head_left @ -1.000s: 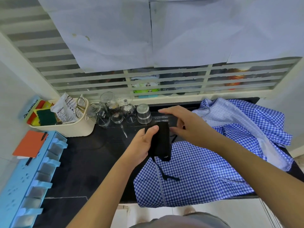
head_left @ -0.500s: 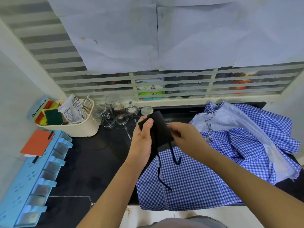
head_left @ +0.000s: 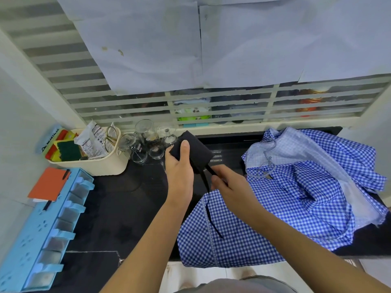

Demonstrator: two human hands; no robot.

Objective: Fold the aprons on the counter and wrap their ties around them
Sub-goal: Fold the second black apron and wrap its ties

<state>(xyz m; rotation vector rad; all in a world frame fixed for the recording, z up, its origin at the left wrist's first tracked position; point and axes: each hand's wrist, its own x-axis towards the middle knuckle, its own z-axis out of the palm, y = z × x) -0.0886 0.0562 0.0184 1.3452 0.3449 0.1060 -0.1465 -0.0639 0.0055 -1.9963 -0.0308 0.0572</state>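
The person stands at the black worktop (head_left: 127, 208) holding a small folded black apron (head_left: 196, 151) up in the air, above the worktop's back half and just in front of a cluster of upturned glasses (head_left: 140, 149). The left hand (head_left: 179, 168) grips the bundle. Its thumb lies flat along the front, and the other fingers are hidden behind the cloth.

Just to the right and a little lower, the right hand (head_left: 229, 183) pinches the apron's thin black tie (head_left: 208, 208) close to the bundle, the fingers curled in around it. The loose end of the tie hangs down over a spread of blue checked cloth (head_left: 243, 233).

That cloth covers the right part of the worktop. It lies flat near the front edge, drooping a little over it, and is piled in rumpled folds further back and to the right.

At the left, a cream basket (head_left: 97, 166) holds sponges and packets, touching the glasses beside it. Nearer the front stands a light blue rack (head_left: 36, 246) with an orange notebook (head_left: 47, 183) lying on its far end. Sheets of paper (head_left: 148, 49) cover the upper part of the slatted window behind.
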